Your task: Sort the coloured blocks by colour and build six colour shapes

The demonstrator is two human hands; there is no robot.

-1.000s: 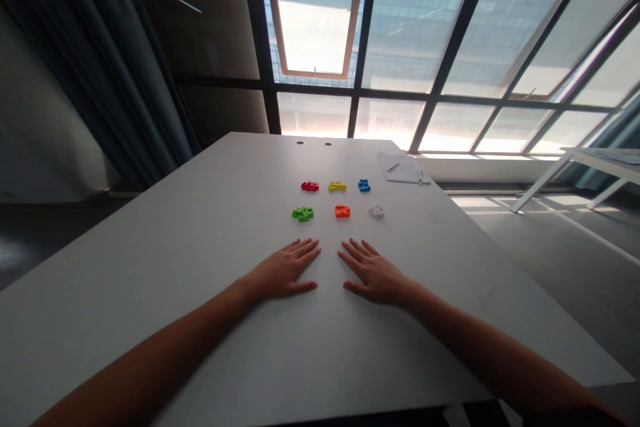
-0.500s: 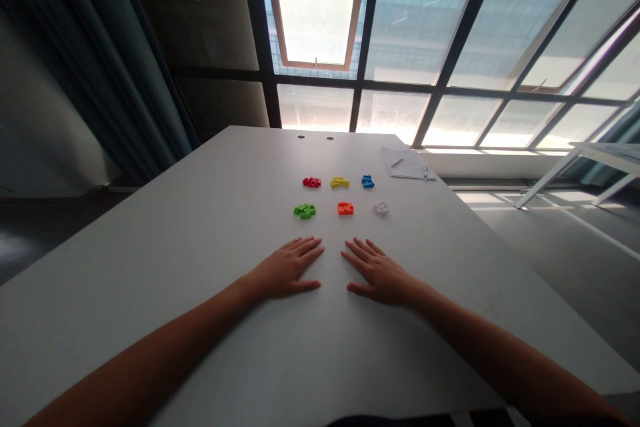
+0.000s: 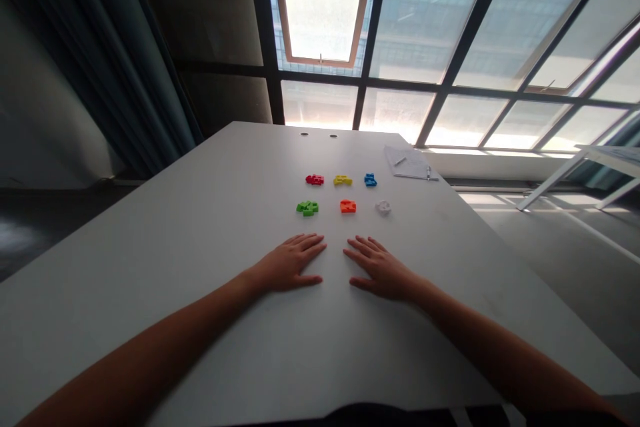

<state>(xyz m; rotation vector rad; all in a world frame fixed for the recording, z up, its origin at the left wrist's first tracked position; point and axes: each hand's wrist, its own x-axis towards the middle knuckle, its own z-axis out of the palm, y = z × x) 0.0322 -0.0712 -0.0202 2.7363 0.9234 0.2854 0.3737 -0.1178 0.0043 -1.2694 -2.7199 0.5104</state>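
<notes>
My left hand (image 3: 293,262) lies flat on the white table (image 3: 200,213), fingers stretched out and holding nothing. Facing it, my right hand (image 3: 380,268) rests palm down, its fingers spread and free. Just beyond the left fingertips is a small green plastic piece (image 3: 307,207). An orange plastic piece (image 3: 348,206) sits ahead of the gap between my hands, and a whitish one (image 3: 383,207) is ahead of the right hand. Farther back, a red piece (image 3: 315,179), a yellow piece (image 3: 343,179) and a blue piece (image 3: 370,179) form another row. Neither hand touches any piece.
A sheet of paper (image 3: 407,163) with a pen (image 3: 401,161) on it lies at the table's far right. Two round holes are near the far edge. Windows (image 3: 320,103) stand behind, a dark curtain (image 3: 100,47) at left, another white table (image 3: 613,160) at right.
The whole view has shifted slightly, so the pieces and table appear a little higher and to the right. Both hands stay flat on the table.
</notes>
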